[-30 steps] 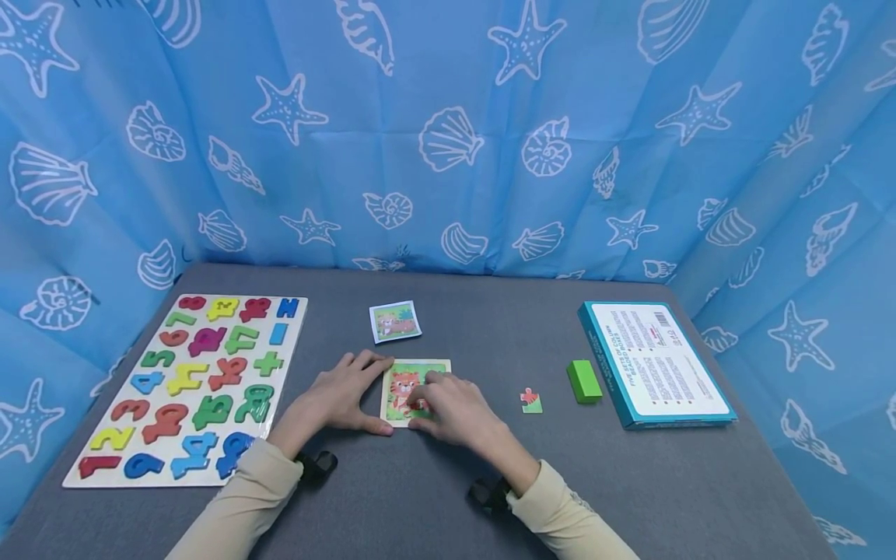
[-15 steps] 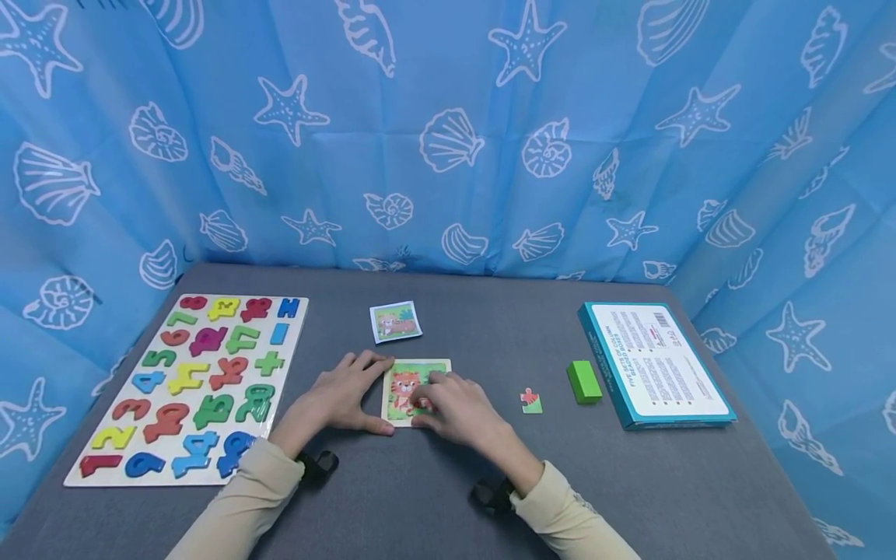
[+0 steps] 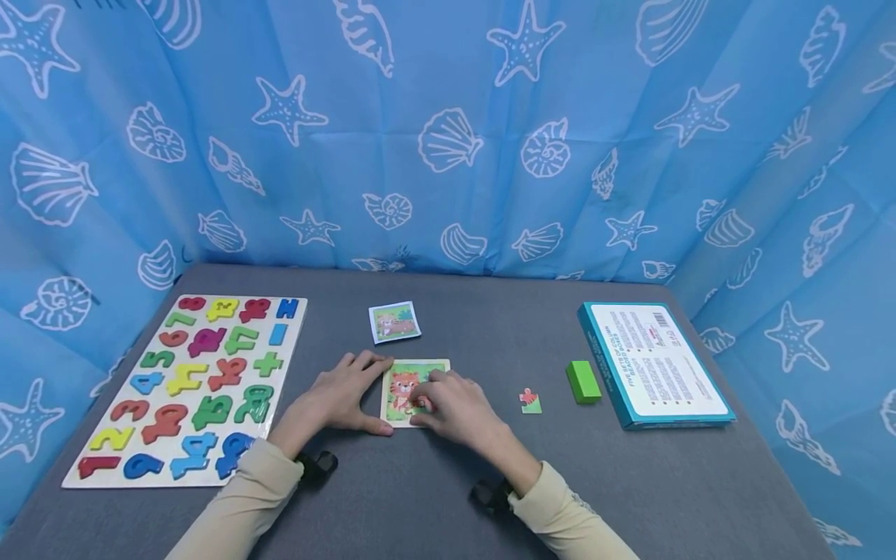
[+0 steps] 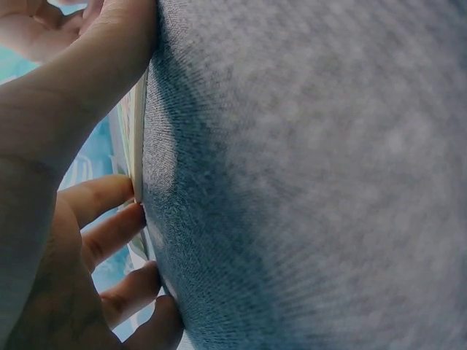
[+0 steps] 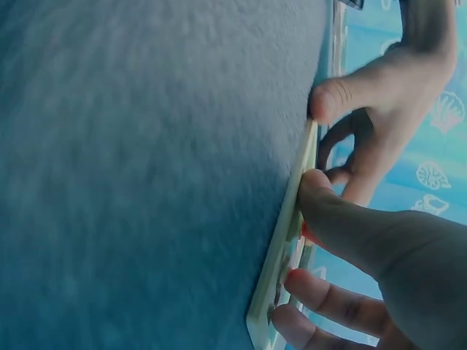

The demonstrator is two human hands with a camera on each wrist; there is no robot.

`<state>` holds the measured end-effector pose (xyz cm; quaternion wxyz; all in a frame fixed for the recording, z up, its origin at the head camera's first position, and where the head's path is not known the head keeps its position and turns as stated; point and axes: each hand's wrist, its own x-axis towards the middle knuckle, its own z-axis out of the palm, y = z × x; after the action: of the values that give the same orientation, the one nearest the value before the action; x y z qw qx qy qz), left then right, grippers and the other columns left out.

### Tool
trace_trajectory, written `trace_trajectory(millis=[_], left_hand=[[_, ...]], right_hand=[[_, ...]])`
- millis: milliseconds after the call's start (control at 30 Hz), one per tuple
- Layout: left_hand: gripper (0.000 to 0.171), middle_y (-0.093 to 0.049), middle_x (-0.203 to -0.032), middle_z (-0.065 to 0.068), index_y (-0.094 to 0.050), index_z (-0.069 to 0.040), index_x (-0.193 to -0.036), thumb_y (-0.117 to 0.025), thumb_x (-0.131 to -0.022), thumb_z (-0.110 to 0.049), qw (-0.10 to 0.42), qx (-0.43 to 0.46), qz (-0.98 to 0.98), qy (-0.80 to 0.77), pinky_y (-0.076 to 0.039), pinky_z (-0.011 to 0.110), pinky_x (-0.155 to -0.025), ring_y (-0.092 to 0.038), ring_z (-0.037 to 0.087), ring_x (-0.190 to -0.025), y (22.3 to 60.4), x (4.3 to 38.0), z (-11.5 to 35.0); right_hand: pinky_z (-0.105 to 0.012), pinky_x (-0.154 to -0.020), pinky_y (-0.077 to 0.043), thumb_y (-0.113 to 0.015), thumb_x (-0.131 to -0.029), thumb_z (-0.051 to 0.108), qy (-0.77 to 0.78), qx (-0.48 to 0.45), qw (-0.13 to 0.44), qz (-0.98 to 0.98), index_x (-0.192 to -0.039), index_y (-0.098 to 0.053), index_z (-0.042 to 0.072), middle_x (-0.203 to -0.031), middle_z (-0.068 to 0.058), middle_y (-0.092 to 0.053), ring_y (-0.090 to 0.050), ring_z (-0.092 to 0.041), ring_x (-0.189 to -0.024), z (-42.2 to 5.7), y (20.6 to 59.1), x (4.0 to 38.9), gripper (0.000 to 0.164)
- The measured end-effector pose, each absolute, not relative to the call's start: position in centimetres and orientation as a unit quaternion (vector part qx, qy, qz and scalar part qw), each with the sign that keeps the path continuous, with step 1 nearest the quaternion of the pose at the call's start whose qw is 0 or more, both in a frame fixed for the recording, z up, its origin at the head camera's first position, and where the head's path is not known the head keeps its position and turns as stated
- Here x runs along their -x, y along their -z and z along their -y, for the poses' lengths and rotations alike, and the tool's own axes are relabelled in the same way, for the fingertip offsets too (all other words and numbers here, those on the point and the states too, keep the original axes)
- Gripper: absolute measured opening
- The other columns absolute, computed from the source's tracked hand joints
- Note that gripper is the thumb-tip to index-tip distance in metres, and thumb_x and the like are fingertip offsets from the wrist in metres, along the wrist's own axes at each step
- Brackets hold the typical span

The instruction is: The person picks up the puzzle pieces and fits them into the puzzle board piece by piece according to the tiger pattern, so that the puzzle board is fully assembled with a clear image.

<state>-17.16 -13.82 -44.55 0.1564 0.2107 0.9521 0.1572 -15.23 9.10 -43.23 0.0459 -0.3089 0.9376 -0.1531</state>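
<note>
A small jigsaw puzzle board with a tiger picture and a pale frame lies flat before me in the head view. My left hand steadies its left side, index finger at the far corner and thumb by the near one, fingers spread. Over the board's right half my right hand curls its fingers and thumb around a puzzle piece, mostly hidden; a red bit of that piece shows below the thumb in the right wrist view. One loose red-and-green puzzle piece lies to the right of this hand.
Behind the board lies a small picture card. A number board with colored numerals occupies the left. On the right, a green block stands beside a teal box. A patterned blue curtain hangs behind the table.
Both hands stay at the puzzle board, with only slight movement in the right hand's fingers. The loose piece and the other objects keep their places.
</note>
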Motion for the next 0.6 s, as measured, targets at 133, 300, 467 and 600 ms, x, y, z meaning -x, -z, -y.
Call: trace_trajectory(millis=[133, 300, 467, 600], left_hand=[[0.109, -0.045, -0.151, 0.010, -0.039, -0.016, -0.157, -0.080, -0.072, -0.071, 0.152, -0.212, -0.953, -0.156, -0.050, 0.062, -0.089, -0.047, 0.031, -0.124, 44.7, 17.2, 13.8], [0.109, -0.045, -0.152, 0.010, -0.039, -0.016, -0.157, -0.080, -0.072, -0.071, 0.154, -0.211, -0.953, -0.156, -0.050, 0.062, -0.089, -0.047, 0.031, -0.124, 44.7, 17.2, 13.8], [0.109, -0.044, -0.152, 0.010, -0.039, -0.016, -0.158, -0.080, -0.073, -0.071, 0.158, -0.210, -0.952, -0.155, -0.050, 0.062, -0.090, -0.046, 0.032, -0.126, 44.7, 17.3, 13.8], [0.110, -0.044, -0.152, 0.010, -0.039, -0.016, -0.158, -0.080, -0.072, -0.071, 0.154, -0.211, -0.953, -0.154, -0.050, 0.062, -0.090, -0.047, 0.032, -0.126, 44.7, 17.2, 13.9]], right_hand=[[-0.021, -0.054, -0.030, -0.083, -0.085, 0.037, 0.147, 0.307, 0.031, -0.940, -0.106, -0.081, 0.022, -0.082, 0.005, -0.062, -0.046, -0.006, -0.068, -8.6, 43.5, 15.2, 0.027], [-0.020, -0.051, -0.031, -0.085, -0.082, 0.038, 0.153, 0.295, 0.017, -0.943, -0.101, -0.083, 0.021, -0.083, 0.005, -0.065, -0.048, -0.005, -0.064, -8.3, 43.5, 15.2, 0.025], [-0.023, -0.057, -0.029, -0.082, -0.085, 0.038, 0.134, 0.289, 0.034, -0.947, -0.093, -0.085, 0.022, -0.083, 0.006, -0.061, -0.043, -0.006, -0.066, -7.9, 43.5, 15.2, 0.019], [-0.024, -0.061, -0.027, -0.078, -0.089, 0.037, 0.123, 0.293, 0.045, -0.947, -0.096, -0.084, 0.023, -0.085, 0.005, -0.057, -0.043, -0.008, -0.071, -7.9, 43.5, 15.0, 0.018]])
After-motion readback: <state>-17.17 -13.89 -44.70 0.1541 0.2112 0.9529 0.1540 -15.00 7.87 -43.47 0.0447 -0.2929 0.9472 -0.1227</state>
